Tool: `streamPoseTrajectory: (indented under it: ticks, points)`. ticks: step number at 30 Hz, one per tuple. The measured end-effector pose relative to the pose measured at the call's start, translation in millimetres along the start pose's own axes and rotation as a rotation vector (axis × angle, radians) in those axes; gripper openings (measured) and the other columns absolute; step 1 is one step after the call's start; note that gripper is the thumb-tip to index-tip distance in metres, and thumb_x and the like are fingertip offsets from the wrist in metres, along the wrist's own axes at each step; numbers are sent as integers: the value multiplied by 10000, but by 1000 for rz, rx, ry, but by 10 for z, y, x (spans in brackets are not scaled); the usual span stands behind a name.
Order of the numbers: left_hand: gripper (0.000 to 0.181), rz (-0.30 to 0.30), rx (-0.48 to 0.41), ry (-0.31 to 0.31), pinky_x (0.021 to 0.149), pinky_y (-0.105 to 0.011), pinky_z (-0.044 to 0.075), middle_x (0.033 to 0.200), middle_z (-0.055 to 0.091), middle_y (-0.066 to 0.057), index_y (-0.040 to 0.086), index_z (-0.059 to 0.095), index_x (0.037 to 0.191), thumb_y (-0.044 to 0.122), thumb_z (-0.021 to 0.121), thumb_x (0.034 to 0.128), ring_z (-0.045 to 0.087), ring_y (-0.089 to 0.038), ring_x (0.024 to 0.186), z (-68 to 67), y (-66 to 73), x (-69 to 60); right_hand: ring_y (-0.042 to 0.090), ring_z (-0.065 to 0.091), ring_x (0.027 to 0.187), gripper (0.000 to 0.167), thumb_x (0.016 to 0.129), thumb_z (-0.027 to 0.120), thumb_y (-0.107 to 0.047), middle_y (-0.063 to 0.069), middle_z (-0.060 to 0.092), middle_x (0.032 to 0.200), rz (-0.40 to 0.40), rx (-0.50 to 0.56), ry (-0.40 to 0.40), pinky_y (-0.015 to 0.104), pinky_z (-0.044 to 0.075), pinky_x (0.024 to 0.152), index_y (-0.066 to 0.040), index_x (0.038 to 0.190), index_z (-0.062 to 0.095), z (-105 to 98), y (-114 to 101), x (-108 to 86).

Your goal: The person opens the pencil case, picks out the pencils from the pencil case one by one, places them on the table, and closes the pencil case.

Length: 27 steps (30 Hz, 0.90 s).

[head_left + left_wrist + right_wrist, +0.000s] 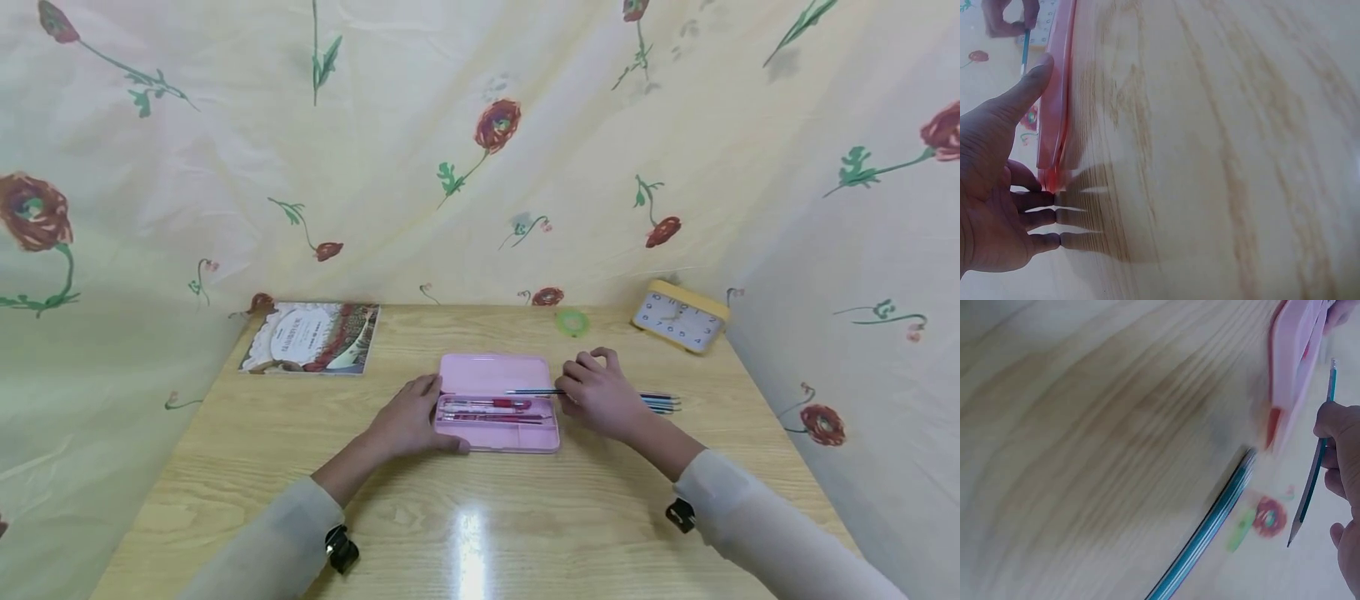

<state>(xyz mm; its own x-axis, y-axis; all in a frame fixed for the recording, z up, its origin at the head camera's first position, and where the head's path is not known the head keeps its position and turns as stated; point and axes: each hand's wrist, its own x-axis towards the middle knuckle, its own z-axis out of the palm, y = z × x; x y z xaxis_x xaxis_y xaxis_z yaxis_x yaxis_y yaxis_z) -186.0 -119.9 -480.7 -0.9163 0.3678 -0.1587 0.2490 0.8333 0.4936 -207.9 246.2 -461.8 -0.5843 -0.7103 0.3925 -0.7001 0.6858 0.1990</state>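
A pink pencil case (538, 437) lies open on the table, with red and white pens (491, 404) in its tray. My left hand (408, 421) is at the case's left side, thumb against the front edge; in the left wrist view the hand (997, 194) has its fingers fairly straight beside the pink case (1055, 119). My right hand (600, 396) pinches a dark green pencil (528, 392), whose one end reaches over the case. The right wrist view shows this pencil (1313, 475) between thumb and fingers of the hand (1344, 450). Several pencils (662, 403) lie under and right of that hand.
Behind on the left lies a booklet (311, 337). A round green item (573, 322) is near the table's back edge, and a yellow clock (681, 316) stands at the back right. Flowered cloth (375, 167) hangs behind and beside the wooden table (420, 517).
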Motion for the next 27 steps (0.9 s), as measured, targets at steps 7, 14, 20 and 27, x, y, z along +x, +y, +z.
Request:
streamPoseTrajectory:
  ticks: [7, 14, 20, 27]
  points:
    - [1377, -2, 1, -5, 1294, -660, 389, 1813, 303, -196, -2, 264, 1738, 747, 901, 774, 301, -453, 1675, 14, 2, -7, 256, 566, 904, 220, 823, 930, -76, 20, 677, 934, 65, 15, 31, 661, 497, 949, -122, 973, 775, -36, 186, -377]
    - [1389, -3, 13, -8, 1299, -651, 386, 1817, 294, -197, 4, 255, 1742, 767, 891, 770, 297, -450, 1677, 17, -12, -1, 250, 572, 905, 250, 808, 955, -85, 19, 689, 933, 132, -14, -23, 669, 499, 929, -122, 984, 782, -133, 292, -691]
    - [1386, -4, 12, -7, 1297, -646, 393, 1814, 303, -194, 7, 260, 1741, 770, 890, 770, 300, -444, 1678, 11, -14, 2, 271, 581, 902, 239, 811, 961, -107, 31, 684, 925, 145, -51, -52, 679, 502, 900, -131, 958, 774, -123, 348, -872]
    - [1381, 2, 7, -9, 1292, -650, 398, 1811, 308, -199, 1, 263, 1737, 758, 897, 771, 304, -449, 1676, 5, 4, -5, 279, 592, 911, 224, 830, 954, -118, 39, 681, 933, 151, -66, -57, 688, 512, 901, -131, 959, 771, -83, 383, -962]
